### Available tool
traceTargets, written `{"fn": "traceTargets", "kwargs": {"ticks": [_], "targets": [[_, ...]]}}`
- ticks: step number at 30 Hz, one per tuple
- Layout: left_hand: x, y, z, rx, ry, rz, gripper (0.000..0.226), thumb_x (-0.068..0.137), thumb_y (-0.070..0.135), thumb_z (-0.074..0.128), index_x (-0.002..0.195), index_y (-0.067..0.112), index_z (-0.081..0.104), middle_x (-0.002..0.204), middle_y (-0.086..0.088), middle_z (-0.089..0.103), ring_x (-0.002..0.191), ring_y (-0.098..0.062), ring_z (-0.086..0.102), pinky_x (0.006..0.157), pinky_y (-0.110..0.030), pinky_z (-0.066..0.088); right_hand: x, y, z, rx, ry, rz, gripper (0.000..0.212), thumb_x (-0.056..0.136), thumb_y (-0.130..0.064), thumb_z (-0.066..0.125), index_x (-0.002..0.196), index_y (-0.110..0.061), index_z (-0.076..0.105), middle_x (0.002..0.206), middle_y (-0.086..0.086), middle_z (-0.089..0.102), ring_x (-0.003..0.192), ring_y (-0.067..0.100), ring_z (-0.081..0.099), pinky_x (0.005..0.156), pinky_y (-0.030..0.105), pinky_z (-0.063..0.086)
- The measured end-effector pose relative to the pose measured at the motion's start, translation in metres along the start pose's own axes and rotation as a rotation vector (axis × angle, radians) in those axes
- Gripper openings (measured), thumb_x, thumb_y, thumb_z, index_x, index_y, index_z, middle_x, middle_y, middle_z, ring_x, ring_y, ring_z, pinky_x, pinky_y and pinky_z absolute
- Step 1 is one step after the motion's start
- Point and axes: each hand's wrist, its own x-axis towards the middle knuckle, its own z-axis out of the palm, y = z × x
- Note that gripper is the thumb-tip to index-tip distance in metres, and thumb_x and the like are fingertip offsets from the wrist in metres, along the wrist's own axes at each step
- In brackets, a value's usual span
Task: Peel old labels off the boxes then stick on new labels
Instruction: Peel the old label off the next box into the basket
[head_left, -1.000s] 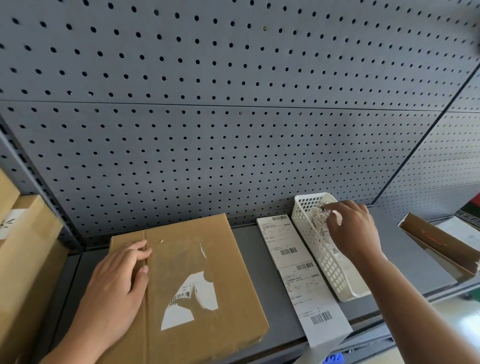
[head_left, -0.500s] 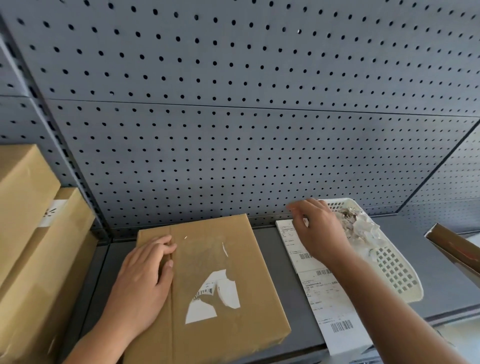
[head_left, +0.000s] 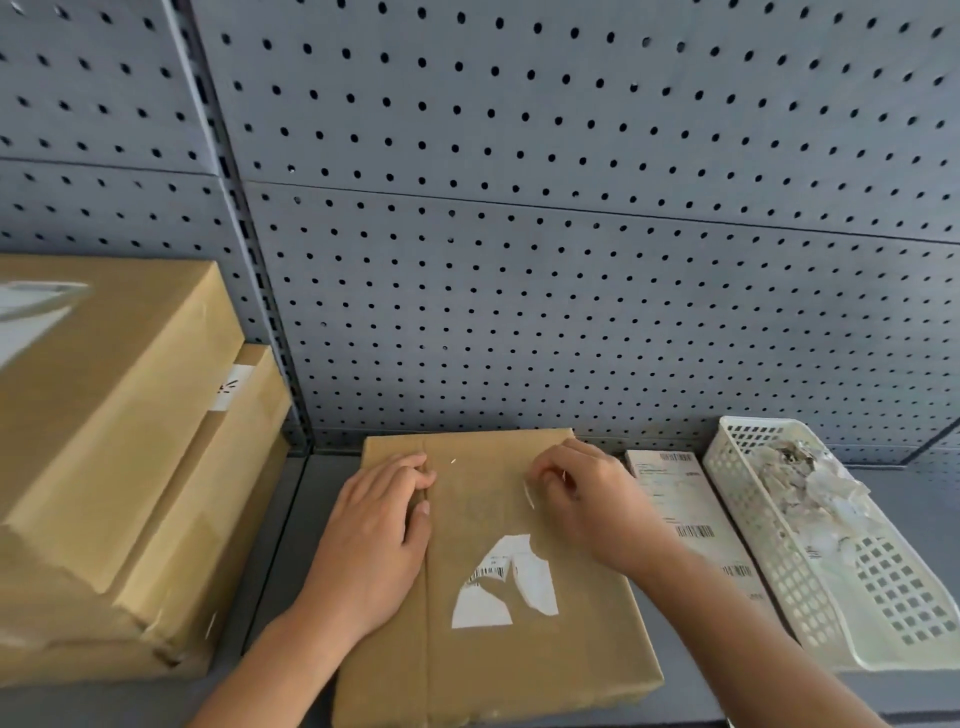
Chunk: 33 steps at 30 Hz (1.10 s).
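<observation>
A flat brown box (head_left: 582, 639) lies on the grey shelf in front of me. A torn white remnant of the old label (head_left: 506, 584) with a barcode clings to its top, and a thin white sliver (head_left: 529, 493) sits higher up. My left hand (head_left: 376, 535) rests flat on the box's left part. My right hand (head_left: 589, 501) is on the box's upper right, its fingertips curled down at the sliver; whether they pinch it I cannot tell. A strip of new barcode labels (head_left: 685, 519) lies right of the box.
A white plastic basket (head_left: 769, 561) holding crumpled label scraps (head_left: 810, 488) stands at the right. Stacked brown boxes (head_left: 114, 467) fill the left side of the shelf. A grey pegboard wall (head_left: 519, 260) rises behind everything.
My right hand left the scrap basket and came leftward onto the box's upper right. My left hand stayed on the box. The view swung left.
</observation>
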Motion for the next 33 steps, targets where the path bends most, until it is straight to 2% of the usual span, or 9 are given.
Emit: {"fn": "traceTargets", "kwargs": {"ticks": [4, 11, 14, 18, 22, 24, 27, 29, 33], "targets": [[0.000, -0.002, 0.002, -0.002, 0.019, 0.011, 0.020, 0.104, 0.026, 0.047, 0.122, 0.029, 0.055, 0.146, 0.020, 0.043, 0.129, 0.017, 0.017, 0.114, -0.008, -0.001, -0.001, -0.001, 0.009, -0.009, -0.010, 0.030, 0.021, 0.095, -0.016, 0.053, 0.098, -0.026, 0.071, 0.097, -0.018, 0.060, 0.087, 0.005, 0.056, 0.077, 0.031, 0.050], [-0.001, -0.001, 0.001, -0.014, 0.045, 0.027, 0.022, 0.104, 0.024, 0.048, 0.123, 0.027, 0.057, 0.147, 0.019, 0.045, 0.133, 0.013, 0.019, 0.118, -0.019, 0.011, -0.003, 0.000, 0.019, -0.065, 0.075, -0.036, 0.016, 0.094, -0.013, 0.056, 0.089, -0.025, 0.066, 0.089, -0.019, 0.057, 0.081, 0.010, 0.055, 0.069, 0.034, 0.051], [-0.002, -0.001, 0.001, -0.026, 0.046, 0.024, 0.022, 0.104, 0.024, 0.048, 0.123, 0.028, 0.057, 0.147, 0.020, 0.044, 0.133, 0.014, 0.019, 0.117, -0.018, 0.011, -0.006, 0.001, 0.018, -0.035, 0.080, -0.026, 0.019, 0.090, -0.011, 0.056, 0.082, -0.027, 0.063, 0.086, -0.020, 0.058, 0.079, 0.009, 0.055, 0.068, 0.033, 0.050], [-0.001, -0.001, 0.001, -0.020, 0.047, 0.023, 0.022, 0.104, 0.024, 0.047, 0.123, 0.028, 0.057, 0.147, 0.020, 0.045, 0.135, 0.011, 0.021, 0.118, -0.018, 0.012, -0.006, 0.002, 0.021, -0.007, 0.088, -0.005, 0.019, 0.095, -0.016, 0.055, 0.088, -0.031, 0.065, 0.091, -0.022, 0.058, 0.079, 0.009, 0.055, 0.067, 0.029, 0.047], [-0.001, -0.002, 0.002, -0.008, 0.038, 0.029, 0.022, 0.104, 0.024, 0.047, 0.124, 0.028, 0.056, 0.147, 0.020, 0.043, 0.136, 0.011, 0.020, 0.117, -0.016, 0.009, -0.006, 0.002, 0.023, -0.041, 0.098, -0.040, 0.019, 0.093, -0.010, 0.057, 0.086, -0.026, 0.065, 0.088, -0.020, 0.057, 0.076, 0.008, 0.053, 0.068, 0.024, 0.039], [-0.001, -0.002, 0.002, -0.010, 0.034, 0.034, 0.022, 0.104, 0.024, 0.046, 0.124, 0.028, 0.056, 0.147, 0.021, 0.042, 0.133, 0.015, 0.016, 0.115, -0.013, 0.007, -0.008, 0.002, 0.021, -0.004, 0.089, -0.033, 0.020, 0.090, -0.008, 0.056, 0.082, -0.025, 0.064, 0.086, -0.018, 0.058, 0.077, 0.009, 0.054, 0.069, 0.024, 0.039], [0.000, -0.001, 0.001, -0.008, 0.033, 0.030, 0.022, 0.104, 0.024, 0.046, 0.123, 0.027, 0.056, 0.147, 0.019, 0.044, 0.137, 0.009, 0.021, 0.114, -0.011, 0.006, -0.008, 0.004, 0.020, 0.024, 0.085, -0.011, 0.021, 0.094, -0.013, 0.055, 0.087, -0.030, 0.064, 0.091, -0.020, 0.058, 0.077, 0.010, 0.054, 0.069, 0.027, 0.043], [0.000, -0.002, 0.001, -0.009, 0.031, 0.030, 0.022, 0.104, 0.025, 0.046, 0.123, 0.028, 0.056, 0.147, 0.019, 0.044, 0.136, 0.011, 0.021, 0.115, -0.012, 0.007, -0.007, 0.003, 0.022, -0.003, 0.093, -0.036, 0.020, 0.094, -0.012, 0.056, 0.089, -0.029, 0.066, 0.091, -0.021, 0.058, 0.076, 0.008, 0.054, 0.068, 0.027, 0.043], [-0.001, -0.002, 0.002, -0.019, 0.025, 0.026, 0.022, 0.104, 0.025, 0.046, 0.123, 0.029, 0.056, 0.147, 0.020, 0.043, 0.135, 0.012, 0.020, 0.117, -0.016, 0.010, -0.010, 0.000, 0.018, 0.052, 0.081, -0.029, 0.024, 0.089, -0.005, 0.057, 0.079, -0.025, 0.064, 0.085, -0.018, 0.059, 0.077, 0.008, 0.055, 0.070, 0.022, 0.039]]}}
